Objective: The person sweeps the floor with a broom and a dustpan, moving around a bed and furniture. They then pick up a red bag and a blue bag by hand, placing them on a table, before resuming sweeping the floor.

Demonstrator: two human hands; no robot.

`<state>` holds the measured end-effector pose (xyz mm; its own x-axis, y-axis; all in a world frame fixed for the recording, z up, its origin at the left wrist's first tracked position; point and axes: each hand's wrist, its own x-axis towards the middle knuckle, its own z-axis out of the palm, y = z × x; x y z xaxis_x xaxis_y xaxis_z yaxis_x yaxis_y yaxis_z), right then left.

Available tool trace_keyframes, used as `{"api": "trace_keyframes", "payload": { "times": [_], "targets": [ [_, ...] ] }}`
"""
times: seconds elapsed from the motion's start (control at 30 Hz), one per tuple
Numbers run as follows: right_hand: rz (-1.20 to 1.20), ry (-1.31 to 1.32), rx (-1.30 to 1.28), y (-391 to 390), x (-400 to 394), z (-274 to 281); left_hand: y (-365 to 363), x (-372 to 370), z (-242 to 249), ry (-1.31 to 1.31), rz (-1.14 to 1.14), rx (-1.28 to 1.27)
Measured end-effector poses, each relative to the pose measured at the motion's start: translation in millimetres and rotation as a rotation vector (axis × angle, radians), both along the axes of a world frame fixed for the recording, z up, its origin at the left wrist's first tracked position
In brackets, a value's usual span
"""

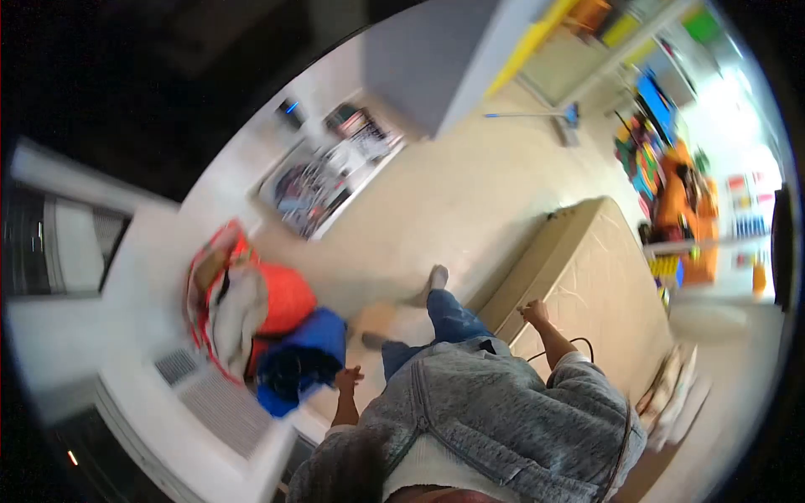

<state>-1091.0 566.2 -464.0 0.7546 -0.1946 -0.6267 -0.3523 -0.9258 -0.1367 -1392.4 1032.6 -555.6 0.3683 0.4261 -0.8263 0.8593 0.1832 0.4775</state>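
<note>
My left hand [348, 379] hangs at my side, its fingers partly stretched and apart, with nothing visible in them. Nearest to it is a blue bag [323, 344] with dark contents. My right hand [534, 312] is raised in front of a large beige mattress [595, 285], fingers curled inward. Whether something small is inside them cannot be made out. A thin dark cord [584, 341] loops beside my right forearm. One foot [438, 277] is stepping forward over the pale floor.
An orange-red bag [289, 298] stuffed with cloth sits at the left. Beyond it lies a white tray [360, 194] of mixed items. A blue-handled broom [537, 116] lies on the floor ahead. An orange sofa [683, 201] is at the far right, and folded cloths [671, 394] lie right of me.
</note>
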Motion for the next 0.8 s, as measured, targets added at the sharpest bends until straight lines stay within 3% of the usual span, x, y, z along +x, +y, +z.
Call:
{"api": "trace_keyframes", "payload": {
  "times": [0.07, 0.1, 0.13, 0.2, 0.27, 0.33, 0.43, 0.5, 0.63, 0.73, 0.8],
  "targets": [
    [-0.519, -0.033, 0.266, -10, -9, 15, 9, 57, 4, -0.001, -0.007, -0.047],
    [-0.543, -0.013, 0.262, -25, -22, -8, 14, 90, 4, 0.02, 0.056, -0.125],
    [-0.554, -0.007, 0.253, -42, -23, -40, 18, 132, 3, -0.135, 0.075, -0.177],
    [-0.848, 0.354, 0.415, -52, -6, -38, 10, 194, 0, -0.401, 0.149, -0.293],
    [0.325, 0.297, -0.049, -50, 28, -55, 4, 260, -36, -0.369, 0.27, -0.37],
    [0.489, 0.174, -0.082, -40, 74, -48, -15, 325, -15, -0.272, -0.153, -0.087],
    [-0.144, -0.036, 0.299, -66, 146, -121, -54, 402, 8, -0.214, -0.252, -0.06],
    [-0.577, -0.023, 0.522, -52, 224, -69, -69, 443, 7, -0.151, -0.379, 0.038],
    [-0.721, -0.108, 0.574, -88, 302, -50, -99, 552, 2, -0.004, -0.499, 0.133],
    [-0.512, -0.057, 0.419, -142, 315, -57, -134, 651, -7, 0.099, -0.585, 0.086],
    [-0.919, 0.001, 0.477, -170, 324, -65, -166, 727, -28, -0.132, -0.832, 0.233]
  ]
}}
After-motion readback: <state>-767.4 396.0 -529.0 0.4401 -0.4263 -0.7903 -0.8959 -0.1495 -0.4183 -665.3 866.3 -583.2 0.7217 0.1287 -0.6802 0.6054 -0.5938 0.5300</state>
